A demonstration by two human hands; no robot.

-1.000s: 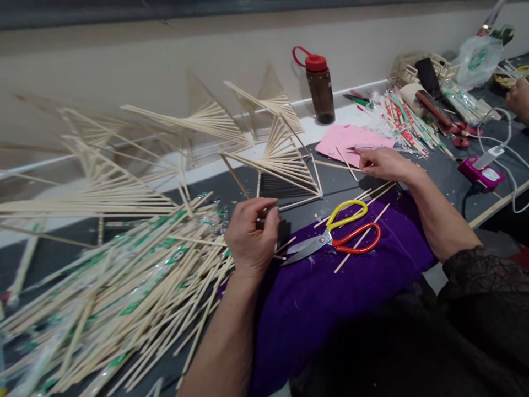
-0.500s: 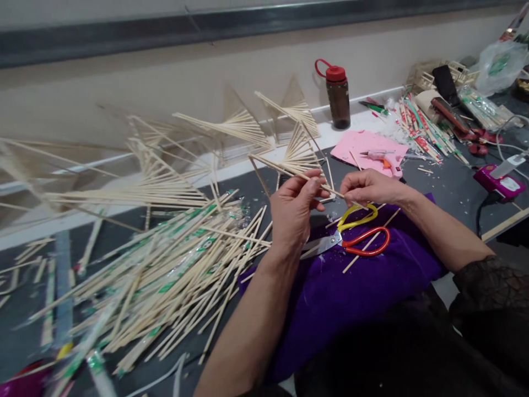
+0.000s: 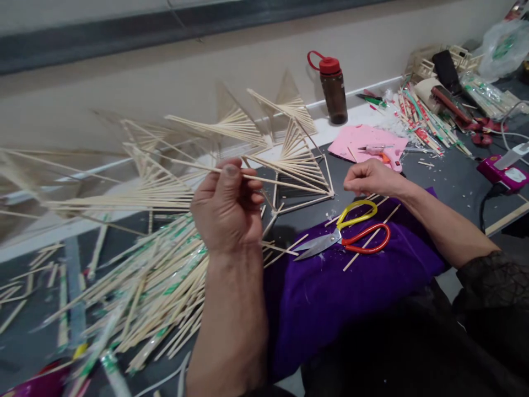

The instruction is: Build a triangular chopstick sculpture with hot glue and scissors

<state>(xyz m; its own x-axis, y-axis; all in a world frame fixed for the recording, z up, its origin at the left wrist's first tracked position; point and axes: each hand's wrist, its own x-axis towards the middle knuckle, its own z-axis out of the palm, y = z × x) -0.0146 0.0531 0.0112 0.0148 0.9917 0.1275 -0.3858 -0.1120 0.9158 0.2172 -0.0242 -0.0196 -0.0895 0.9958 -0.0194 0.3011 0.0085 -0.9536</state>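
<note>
My left hand (image 3: 227, 207) is closed around a thin wooden chopstick (image 3: 275, 181), which sticks out on both sides and slopes down to the right. Behind it stands a twisted, fan-shaped frame of chopsticks (image 3: 301, 160); whether the held stick touches it I cannot tell. My right hand (image 3: 366, 177) is apart from the stick, its fingers curled and pressed together, and what they may hold is hidden. Below the hands, scissors (image 3: 339, 236) with one yellow and one red handle lie with blades apart on purple cloth (image 3: 330, 303) over my lap and the table edge, among a few loose sticks.
A heap of chopsticks (image 3: 152, 303), some in plastic sleeves, covers the left of the table. More fan-shaped frames (image 3: 235, 129) line the wall. A red-lidded bottle (image 3: 334, 94), a glue gun (image 3: 382, 153) on pink sheet (image 3: 351, 138) and a purple plug block (image 3: 502, 171) stand or lie right.
My left hand has moved left with the chopstick, drawing it away from my right hand. The right hand stays nearly in place and no longer touches the stick.
</note>
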